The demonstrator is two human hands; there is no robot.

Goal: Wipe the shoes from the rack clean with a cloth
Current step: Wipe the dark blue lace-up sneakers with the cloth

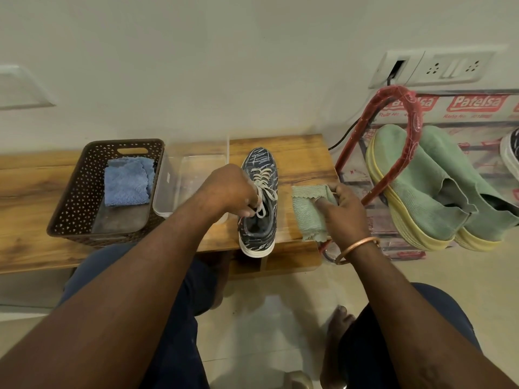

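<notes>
Head view: left hand (230,189) pinches the white laces (265,178) of the dark patterned sneaker (259,234), which stands upright near the bench's (28,206) front-right corner, heel over the front edge. Right hand (345,211), fingers curled, grips the green cloth (307,211) at the bench's right edge. Green shoes (421,192) sit on the red rack (393,153) alongside.

A pale wall (224,66) backs a wooden bench (28,206) on beige tile floor (266,318).
</notes>
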